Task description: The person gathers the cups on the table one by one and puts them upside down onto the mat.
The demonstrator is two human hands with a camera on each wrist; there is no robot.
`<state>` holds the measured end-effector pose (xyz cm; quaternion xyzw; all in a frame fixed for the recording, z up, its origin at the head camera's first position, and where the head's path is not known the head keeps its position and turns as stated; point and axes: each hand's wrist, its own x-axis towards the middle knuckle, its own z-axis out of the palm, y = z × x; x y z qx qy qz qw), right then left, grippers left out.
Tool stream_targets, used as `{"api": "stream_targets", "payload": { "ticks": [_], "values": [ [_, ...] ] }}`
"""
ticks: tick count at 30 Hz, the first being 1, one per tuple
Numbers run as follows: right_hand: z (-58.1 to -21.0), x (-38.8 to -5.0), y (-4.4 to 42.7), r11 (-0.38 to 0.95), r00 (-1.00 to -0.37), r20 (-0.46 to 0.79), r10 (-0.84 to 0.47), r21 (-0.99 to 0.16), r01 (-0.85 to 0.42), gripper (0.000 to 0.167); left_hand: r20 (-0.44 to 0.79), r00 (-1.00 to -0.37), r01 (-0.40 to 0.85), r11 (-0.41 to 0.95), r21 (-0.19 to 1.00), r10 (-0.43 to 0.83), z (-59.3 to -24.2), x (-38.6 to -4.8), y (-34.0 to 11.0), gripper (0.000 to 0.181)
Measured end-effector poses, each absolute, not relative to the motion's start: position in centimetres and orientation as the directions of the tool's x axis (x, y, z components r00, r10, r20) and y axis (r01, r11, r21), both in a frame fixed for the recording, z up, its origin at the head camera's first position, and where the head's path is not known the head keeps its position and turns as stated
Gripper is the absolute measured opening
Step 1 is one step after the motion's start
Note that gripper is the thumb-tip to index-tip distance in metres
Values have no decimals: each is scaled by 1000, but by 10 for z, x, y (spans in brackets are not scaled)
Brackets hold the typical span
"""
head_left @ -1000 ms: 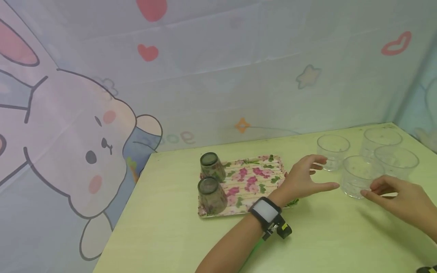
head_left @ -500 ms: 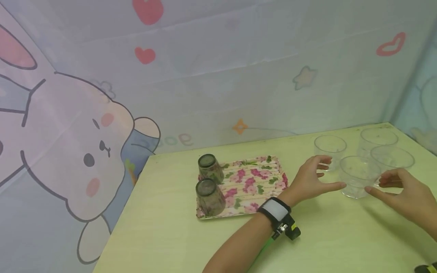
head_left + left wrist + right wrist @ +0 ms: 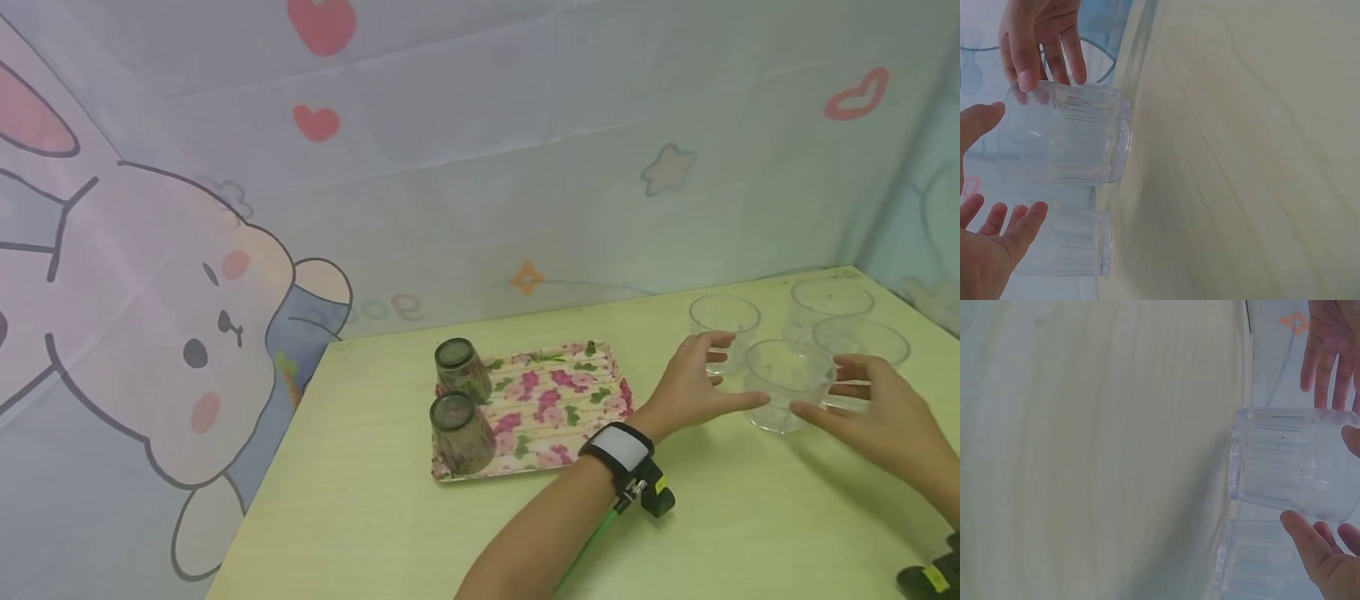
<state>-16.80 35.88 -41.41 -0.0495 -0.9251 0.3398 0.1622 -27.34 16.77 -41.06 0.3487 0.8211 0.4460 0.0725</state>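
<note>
Both hands flank the nearest clear glass [image 3: 780,412], which stands upright on the table. On its left is my left hand [image 3: 693,387], fingers spread and thumb extended toward the glass. My right hand [image 3: 888,417] is on the other side, thumb and bent fingers close to the wall. In the left wrist view the glass [image 3: 1085,137] lies between the right hand [image 3: 1041,37] and the left hand [image 3: 991,256]. The right wrist view shows the same glass [image 3: 1272,462] near the right hand [image 3: 1335,569]. Whether fingertips touch it, I cannot tell.
Behind the glass stand more clear ones: one at back left [image 3: 723,321], one at back right [image 3: 828,304] and one beside the right hand [image 3: 862,337]. Left of the hands, a floral tray [image 3: 562,454] holds two upside-down dark glasses [image 3: 465,437]. A printed cloth [image 3: 465,192] hangs behind.
My left hand has moved right, closer to the nearest glass. The right hand shifted slightly right, then back left and a little up toward the glass. The glasses stand where they were.
</note>
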Motion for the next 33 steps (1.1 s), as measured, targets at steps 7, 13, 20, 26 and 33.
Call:
{"api": "stream_targets", "payload": {
  "ticks": [7,13,20,26,33],
  "values": [
    [-417,-174,358,755,-951,241,196,-656,-10,95,167,-737,504,368,781,654,-415,-278,175,80],
    [-418,-177,356,748,-950,230,208,-664,3,98,147,-737,477,354,804,659,-421,-282,179,84],
    [-417,-176,353,751,-949,218,226,-660,28,99,114,-724,432,319,843,680,-426,-284,186,84],
    [-417,-175,350,746,-948,218,232,-666,29,99,101,-705,416,294,860,702,-430,-288,189,84],
    [-417,-172,348,723,-952,182,245,-689,54,98,117,-690,421,264,868,715,-435,-289,193,78]
  ]
}}
